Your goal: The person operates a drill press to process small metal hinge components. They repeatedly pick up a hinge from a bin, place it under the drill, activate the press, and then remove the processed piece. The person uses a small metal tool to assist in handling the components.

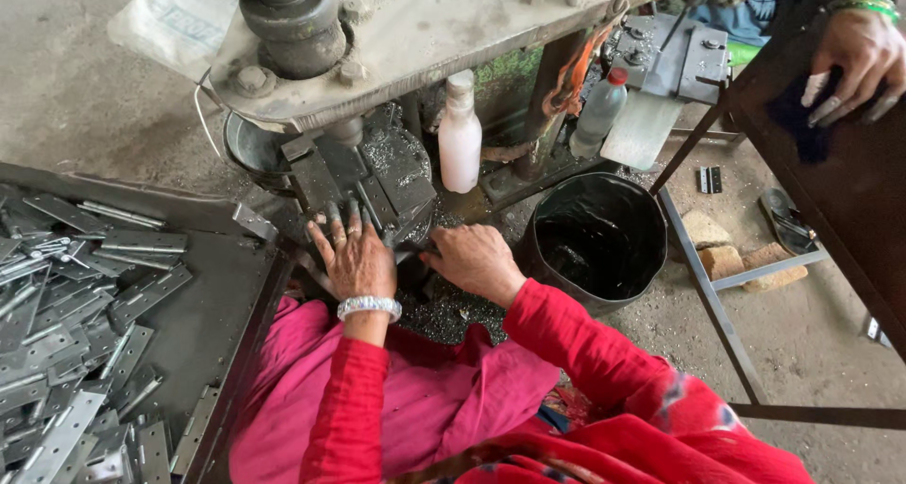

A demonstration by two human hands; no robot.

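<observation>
My left hand (351,250) lies flat with fingers spread on the dark metal block (377,177) of a press machine, fingertips grimy. A silver bangle sits on that wrist. My right hand (474,258) rests just right of it, fingers curled toward the block's lower edge; whether it grips anything is hidden. Metal shavings (444,316) cover the surface under both hands. Red sleeves and pink cloth fill the lower view.
A tray of several grey metal hinge plates (85,314) is at left. A white bottle (460,137) and a clear bottle (600,107) stand behind the block. A black bucket (596,241) sits right. Another person's hand (854,61) rests on a dark table at top right.
</observation>
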